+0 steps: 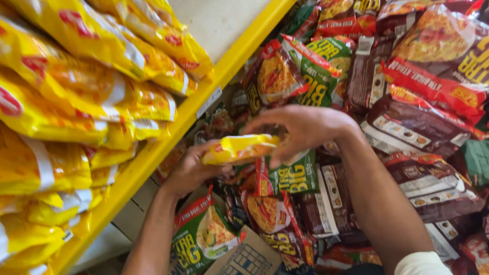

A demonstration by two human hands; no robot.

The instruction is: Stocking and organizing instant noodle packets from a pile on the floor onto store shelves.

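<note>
A small yellow noodle packet (238, 148) is held edge-on between both hands near the middle of the view. My left hand (190, 169) grips its left end from below. My right hand (301, 128) curls over its right end from above. Right beneath the hands lies a heap of noodle packets, green ones (287, 178) and dark brown ones (412, 125) among them. To the left, stacks of yellow noodle packets (49, 94) lie on a yellow shelf (158, 147).
The shelf's white board (223, 11) is bare at the upper middle. A brown cardboard box (240, 269) with a green packet (201, 235) in it stands below my left forearm. Red and orange packets (453, 57) pile up at the upper right.
</note>
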